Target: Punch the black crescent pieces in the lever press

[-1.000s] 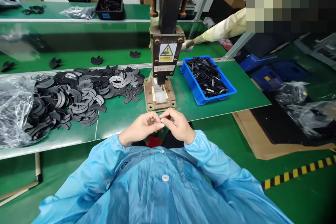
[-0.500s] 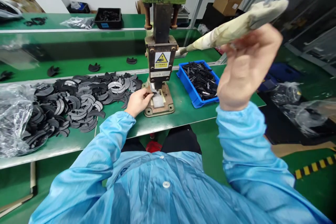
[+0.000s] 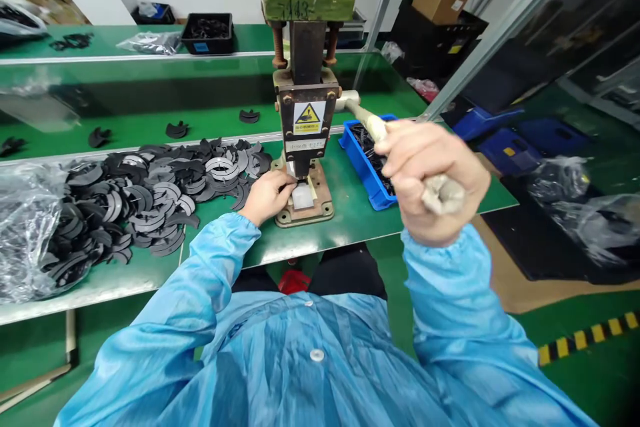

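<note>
A hand-operated arbor press (image 3: 306,107) stands on the bench in front of me, a yellow warning label on its front. My right hand (image 3: 440,180) is closed round the cloth-wrapped end of the press lever (image 3: 367,119), which points toward me. At the press base, my left hand (image 3: 271,197) has its fingers pinched beside the lowered ram. They hold a small black plastic part (image 3: 301,181), mostly hidden by the fingertips and the ram. A pale translucent block (image 3: 303,197) lies on the base plate (image 3: 320,203) just in front of it.
Left of the press lies a heap of black curved plastic parts (image 3: 150,197), partly in a clear plastic bag (image 3: 30,233). A blue tray (image 3: 367,177) of thin black parts sits at right, under the lever. Several curved parts and a black bin (image 3: 207,33) lie farther back.
My right hand has pulled the lever down and toward me, its fingers now wrapped round the handle. The ram is slightly lower. My left hand stays at the press base.
</note>
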The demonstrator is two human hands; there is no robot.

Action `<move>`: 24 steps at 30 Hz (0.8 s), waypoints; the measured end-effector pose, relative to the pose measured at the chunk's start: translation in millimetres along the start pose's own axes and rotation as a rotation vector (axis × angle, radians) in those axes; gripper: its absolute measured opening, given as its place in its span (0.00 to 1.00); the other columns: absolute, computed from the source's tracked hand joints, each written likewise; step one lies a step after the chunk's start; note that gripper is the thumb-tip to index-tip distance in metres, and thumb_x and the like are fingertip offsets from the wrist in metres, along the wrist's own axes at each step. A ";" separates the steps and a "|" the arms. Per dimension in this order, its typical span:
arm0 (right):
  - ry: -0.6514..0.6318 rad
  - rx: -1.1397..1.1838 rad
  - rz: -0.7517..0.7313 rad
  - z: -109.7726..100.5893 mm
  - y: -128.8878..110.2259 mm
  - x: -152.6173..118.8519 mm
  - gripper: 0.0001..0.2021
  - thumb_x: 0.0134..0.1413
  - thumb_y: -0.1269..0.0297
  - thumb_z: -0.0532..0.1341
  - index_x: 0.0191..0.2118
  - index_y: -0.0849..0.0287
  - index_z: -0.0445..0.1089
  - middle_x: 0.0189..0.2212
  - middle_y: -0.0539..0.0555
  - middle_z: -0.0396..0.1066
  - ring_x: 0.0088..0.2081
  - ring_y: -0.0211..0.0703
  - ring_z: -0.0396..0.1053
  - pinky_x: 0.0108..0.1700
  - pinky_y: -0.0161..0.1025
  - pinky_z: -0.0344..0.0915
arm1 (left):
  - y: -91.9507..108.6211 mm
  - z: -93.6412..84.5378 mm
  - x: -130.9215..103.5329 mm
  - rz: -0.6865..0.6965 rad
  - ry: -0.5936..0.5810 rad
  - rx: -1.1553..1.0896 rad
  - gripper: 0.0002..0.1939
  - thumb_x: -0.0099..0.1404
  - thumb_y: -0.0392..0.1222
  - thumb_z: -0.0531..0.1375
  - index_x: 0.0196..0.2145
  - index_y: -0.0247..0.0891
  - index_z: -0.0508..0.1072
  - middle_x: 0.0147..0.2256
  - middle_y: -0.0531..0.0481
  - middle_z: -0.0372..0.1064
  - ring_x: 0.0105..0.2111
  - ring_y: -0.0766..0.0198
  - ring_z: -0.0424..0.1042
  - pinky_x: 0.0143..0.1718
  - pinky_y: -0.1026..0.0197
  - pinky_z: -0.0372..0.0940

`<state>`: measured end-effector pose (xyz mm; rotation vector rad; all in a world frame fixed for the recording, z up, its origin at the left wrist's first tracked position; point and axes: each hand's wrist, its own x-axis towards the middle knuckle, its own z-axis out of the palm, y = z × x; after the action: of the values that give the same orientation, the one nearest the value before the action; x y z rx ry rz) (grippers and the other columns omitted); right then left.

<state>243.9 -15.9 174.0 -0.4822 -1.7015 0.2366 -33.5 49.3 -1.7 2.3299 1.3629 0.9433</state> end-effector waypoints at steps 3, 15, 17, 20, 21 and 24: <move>0.041 -0.050 -0.056 8.0 11.7 -37.9 0.14 0.65 0.55 0.66 0.28 0.49 0.69 0.25 0.46 0.73 0.38 0.44 0.78 0.59 0.61 0.77 | 2.9 2.4 -3.8 0.019 0.033 -0.020 0.13 0.78 0.45 0.59 0.47 0.39 0.83 0.49 0.43 0.83 0.52 0.52 0.79 0.59 0.51 0.69; 0.135 -0.069 -0.179 19.0 37.5 -78.3 0.12 0.65 0.60 0.66 0.30 0.55 0.69 0.28 0.46 0.74 0.40 0.43 0.79 0.60 0.63 0.77 | -50.0 -77.6 -33.8 -0.326 0.076 0.375 0.15 0.75 0.48 0.60 0.50 0.38 0.80 0.50 0.40 0.80 0.52 0.46 0.76 0.58 0.46 0.68; 0.156 -0.062 -0.169 21.5 37.2 -78.6 0.12 0.65 0.60 0.66 0.30 0.55 0.68 0.28 0.46 0.74 0.40 0.43 0.78 0.60 0.64 0.76 | -59.4 -86.9 -39.1 -0.379 0.044 0.421 0.16 0.74 0.51 0.61 0.51 0.39 0.80 0.50 0.39 0.80 0.53 0.45 0.76 0.57 0.47 0.68; 0.185 -0.052 -0.165 24.2 37.9 -79.5 0.12 0.64 0.62 0.66 0.29 0.55 0.67 0.27 0.46 0.73 0.40 0.42 0.78 0.61 0.63 0.76 | -65.4 -86.2 -24.2 -0.327 -0.039 0.478 0.20 0.74 0.51 0.60 0.56 0.37 0.79 0.53 0.37 0.79 0.57 0.43 0.74 0.61 0.45 0.67; 0.190 -0.054 -0.166 24.5 38.1 -79.7 0.12 0.64 0.62 0.67 0.29 0.55 0.67 0.27 0.46 0.73 0.39 0.42 0.78 0.61 0.63 0.76 | -66.7 -83.8 -13.1 -0.285 -0.076 0.497 0.21 0.74 0.49 0.59 0.58 0.36 0.78 0.56 0.36 0.78 0.58 0.42 0.73 0.63 0.44 0.66; 0.181 -0.068 -0.154 23.7 38.3 -80.1 0.12 0.63 0.61 0.67 0.29 0.53 0.67 0.27 0.45 0.74 0.38 0.42 0.78 0.60 0.63 0.76 | -72.6 -75.3 29.6 -0.137 -0.229 0.530 0.26 0.71 0.39 0.58 0.65 0.36 0.76 0.63 0.37 0.74 0.64 0.43 0.68 0.67 0.44 0.62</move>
<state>237.7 -14.5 82.4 -0.4078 -1.5644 0.0231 -121.7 105.8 27.3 2.5563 1.8084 0.2784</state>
